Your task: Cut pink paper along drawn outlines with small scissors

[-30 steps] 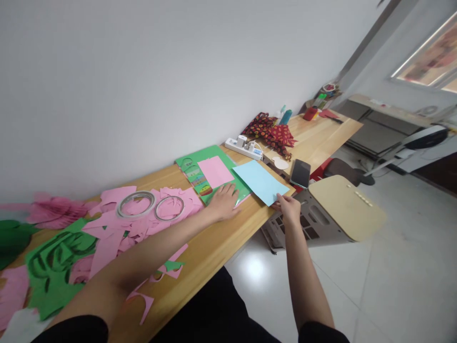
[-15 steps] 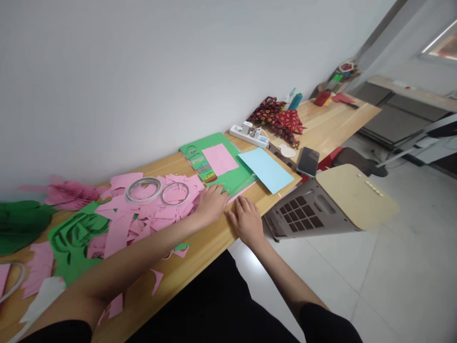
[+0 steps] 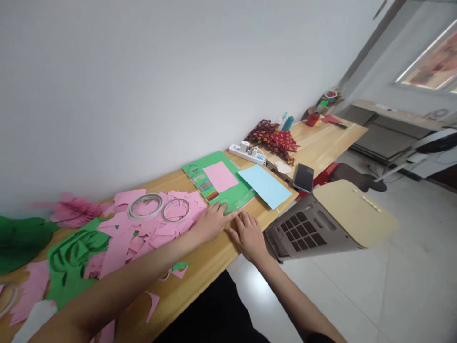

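Flat on the near edge of a green sheet rests my left hand, fingers spread and thumb stretched toward the other hand. Close to its right, my right hand lies at the table's front edge, fingers slightly bent and thumb apart, holding nothing I can see. On the green sheet lie a pink paper rectangle and a colourful printed strip. A clear strip runs along the sheet's near right part. The light blue paper overlaps the sheet's right corner.
Pink paper scraps pile up left of my hands, with tape rolls on top. Green cut paper lies farther left. Beyond the blue paper are a power strip, a phone and patterned cloth. A boxy appliance stands beside the table.
The view has tilted, so the table sits lower in the picture. My left hand has flattened, its thumb now reaching toward my right hand. The right hand stays near the edge.
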`<action>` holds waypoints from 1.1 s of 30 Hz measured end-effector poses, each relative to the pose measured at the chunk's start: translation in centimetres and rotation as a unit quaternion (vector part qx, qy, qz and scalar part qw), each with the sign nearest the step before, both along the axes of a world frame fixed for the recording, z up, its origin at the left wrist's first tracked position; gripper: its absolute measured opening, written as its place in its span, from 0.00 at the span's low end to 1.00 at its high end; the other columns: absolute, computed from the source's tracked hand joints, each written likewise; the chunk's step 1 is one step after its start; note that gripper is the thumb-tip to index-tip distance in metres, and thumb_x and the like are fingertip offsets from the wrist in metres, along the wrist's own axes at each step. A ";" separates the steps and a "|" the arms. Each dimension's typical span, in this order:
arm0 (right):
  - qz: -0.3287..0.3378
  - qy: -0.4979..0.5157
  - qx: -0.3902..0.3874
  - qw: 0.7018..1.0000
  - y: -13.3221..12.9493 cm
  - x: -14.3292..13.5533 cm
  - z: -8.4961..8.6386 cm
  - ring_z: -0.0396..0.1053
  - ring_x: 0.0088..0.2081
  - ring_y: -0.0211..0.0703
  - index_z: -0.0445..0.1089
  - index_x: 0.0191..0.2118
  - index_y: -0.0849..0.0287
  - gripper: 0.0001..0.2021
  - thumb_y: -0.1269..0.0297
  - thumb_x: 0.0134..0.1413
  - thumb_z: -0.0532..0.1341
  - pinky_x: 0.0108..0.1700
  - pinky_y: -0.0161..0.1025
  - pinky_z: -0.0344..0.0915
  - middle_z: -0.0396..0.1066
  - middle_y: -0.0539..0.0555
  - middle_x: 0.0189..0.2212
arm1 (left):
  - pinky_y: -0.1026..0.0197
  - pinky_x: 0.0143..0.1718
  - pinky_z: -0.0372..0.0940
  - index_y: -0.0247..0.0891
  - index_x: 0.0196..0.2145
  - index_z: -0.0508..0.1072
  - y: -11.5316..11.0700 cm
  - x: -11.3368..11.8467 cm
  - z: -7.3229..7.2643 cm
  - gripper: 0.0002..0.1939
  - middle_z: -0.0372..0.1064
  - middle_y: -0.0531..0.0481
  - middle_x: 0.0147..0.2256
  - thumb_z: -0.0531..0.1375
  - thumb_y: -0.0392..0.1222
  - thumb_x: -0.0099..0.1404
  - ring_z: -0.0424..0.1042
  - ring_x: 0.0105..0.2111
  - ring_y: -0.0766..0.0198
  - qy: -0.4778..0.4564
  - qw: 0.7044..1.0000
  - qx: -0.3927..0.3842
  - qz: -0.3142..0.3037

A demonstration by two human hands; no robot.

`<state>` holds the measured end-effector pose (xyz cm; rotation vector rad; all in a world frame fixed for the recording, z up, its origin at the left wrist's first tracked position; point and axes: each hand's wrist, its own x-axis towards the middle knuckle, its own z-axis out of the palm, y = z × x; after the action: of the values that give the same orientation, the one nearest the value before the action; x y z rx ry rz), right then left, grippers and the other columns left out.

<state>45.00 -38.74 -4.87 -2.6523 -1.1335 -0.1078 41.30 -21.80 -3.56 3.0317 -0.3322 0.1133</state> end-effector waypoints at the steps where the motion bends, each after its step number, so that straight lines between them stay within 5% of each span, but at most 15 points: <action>1: -0.002 -0.006 -0.003 1.000 0.0 0.0 -0.1 0.63 0.58 0.57 0.66 0.59 0.65 0.23 0.55 0.66 0.53 0.57 0.51 0.59 0.67 0.67 0.58 | 0.48 0.53 0.63 0.45 0.61 0.64 0.2 0.0 -0.2 0.25 0.67 0.36 0.56 0.55 0.34 0.67 0.67 0.55 0.49 -0.002 1.000 0.002 -0.007; 13: -0.042 -0.020 0.029 0.999 0.8 1.3 0.0 0.59 0.62 0.59 0.65 0.60 0.63 0.26 0.52 0.65 0.52 0.60 0.54 0.56 0.62 0.66 0.62 | 0.46 0.52 0.67 0.38 0.56 0.70 1.6 0.5 -1.4 0.18 0.61 0.32 0.61 0.52 0.38 0.70 0.66 0.57 0.47 -0.031 0.999 -0.026 0.002; 19: -0.014 0.003 0.015 1.000 1.2 3.5 0.3 0.61 0.61 0.56 0.68 0.57 0.61 0.22 0.53 0.65 0.53 0.61 0.52 0.54 0.68 0.64 0.58 | 0.42 0.62 0.54 0.37 0.54 0.71 1.2 0.7 -0.8 0.18 0.64 0.38 0.60 0.51 0.35 0.69 0.59 0.62 0.48 -0.026 0.999 -0.024 -0.019; 26: -0.264 -0.042 -0.013 0.964 -1.3 8.6 1.5 0.64 0.57 0.63 0.65 0.59 0.70 0.23 0.76 0.58 0.51 0.55 0.54 0.58 0.67 0.72 0.57 | 0.46 0.61 0.54 0.33 0.54 0.70 1.2 0.9 -0.7 0.19 0.70 0.38 0.55 0.53 0.34 0.67 0.63 0.60 0.51 -0.009 0.999 -0.024 -0.042; 29: -0.237 -0.028 -0.027 0.971 -1.7 9.4 1.7 0.70 0.48 0.59 0.71 0.54 0.67 0.22 0.79 0.58 0.47 0.48 0.51 0.63 0.72 0.70 0.51 | 0.47 0.60 0.55 0.35 0.54 0.70 1.2 0.9 -0.5 0.18 0.70 0.39 0.54 0.54 0.36 0.67 0.64 0.59 0.52 -0.014 0.999 -0.027 -0.041; 33: -0.161 -0.016 -0.028 0.986 0.3 7.8 1.2 0.69 0.49 0.55 0.72 0.53 0.62 0.21 0.78 0.61 0.48 0.48 0.47 0.63 0.71 0.66 0.53 | 0.47 0.59 0.56 0.36 0.52 0.71 1.1 0.9 -0.2 0.16 0.71 0.40 0.54 0.54 0.40 0.68 0.65 0.58 0.52 -0.017 0.999 -0.030 -0.038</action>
<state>52.83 -38.39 -3.69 -2.8730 -0.7172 -0.1816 42.25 -20.68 -3.81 2.9568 -0.4382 0.1661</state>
